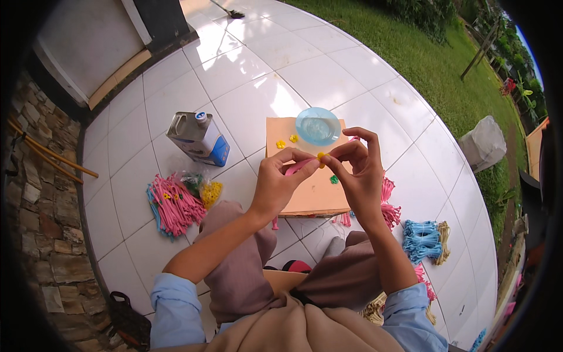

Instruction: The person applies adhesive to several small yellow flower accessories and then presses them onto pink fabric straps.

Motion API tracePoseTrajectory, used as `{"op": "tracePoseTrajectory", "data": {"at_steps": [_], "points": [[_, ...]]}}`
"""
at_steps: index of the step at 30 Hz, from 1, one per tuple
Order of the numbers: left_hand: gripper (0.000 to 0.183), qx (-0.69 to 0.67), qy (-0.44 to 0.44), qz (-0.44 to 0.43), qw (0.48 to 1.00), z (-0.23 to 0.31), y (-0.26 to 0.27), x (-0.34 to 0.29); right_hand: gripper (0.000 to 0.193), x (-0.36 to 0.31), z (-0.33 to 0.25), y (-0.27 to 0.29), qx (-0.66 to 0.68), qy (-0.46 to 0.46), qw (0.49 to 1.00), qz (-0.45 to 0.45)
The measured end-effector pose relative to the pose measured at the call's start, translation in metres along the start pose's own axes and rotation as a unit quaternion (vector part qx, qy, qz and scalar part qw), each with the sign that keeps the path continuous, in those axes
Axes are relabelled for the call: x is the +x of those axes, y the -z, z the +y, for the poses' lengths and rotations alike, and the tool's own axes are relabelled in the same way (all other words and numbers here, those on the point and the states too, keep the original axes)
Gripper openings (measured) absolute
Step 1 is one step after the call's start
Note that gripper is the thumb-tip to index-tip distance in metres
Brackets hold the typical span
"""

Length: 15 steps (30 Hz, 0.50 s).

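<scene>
Over a peach-coloured board [311,198], my two hands meet at the fingertips. My left hand [278,183] pinches a slim pink piece [295,168], partly covered by the fingers. Against its tip, the thumb and finger of my right hand [359,178] hold a small yellow flower [321,159]. Whether the flower is fixed to the pink piece, I cannot tell. Two loose yellow flowers [281,144] lie on the board, left of a clear blue bowl [317,127] whose contents are hard to make out. A small green piece [334,179] rests beside my right hand.
To the left stand a metal can [199,139] and a pile of pink pieces [176,205], some with flowers, next to a bag of yellow flowers [211,192]. Blue bundles [421,240] and beige bundles [443,242] lie at the right. A stone wall [58,258] borders the left.
</scene>
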<state>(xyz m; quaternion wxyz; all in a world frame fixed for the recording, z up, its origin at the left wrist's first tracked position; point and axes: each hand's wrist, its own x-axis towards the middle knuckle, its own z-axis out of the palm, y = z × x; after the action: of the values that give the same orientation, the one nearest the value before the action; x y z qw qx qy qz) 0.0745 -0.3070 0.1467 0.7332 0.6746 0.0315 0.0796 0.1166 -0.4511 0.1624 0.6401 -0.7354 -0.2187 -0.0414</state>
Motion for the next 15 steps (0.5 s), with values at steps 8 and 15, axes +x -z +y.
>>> {"op": "tracePoseTrajectory", "data": {"at_steps": [8,15], "points": [[0.016,0.039,0.040,-0.008,0.998,0.005,0.000,0.000,0.040,0.007,-0.004,0.015,-0.133,0.028,0.989,-0.058],[0.016,0.065,-0.043,-0.062,0.995,-0.013,-0.001,0.000,0.041,0.004,-0.003,0.012,-0.252,0.022,0.959,-0.127]]}}
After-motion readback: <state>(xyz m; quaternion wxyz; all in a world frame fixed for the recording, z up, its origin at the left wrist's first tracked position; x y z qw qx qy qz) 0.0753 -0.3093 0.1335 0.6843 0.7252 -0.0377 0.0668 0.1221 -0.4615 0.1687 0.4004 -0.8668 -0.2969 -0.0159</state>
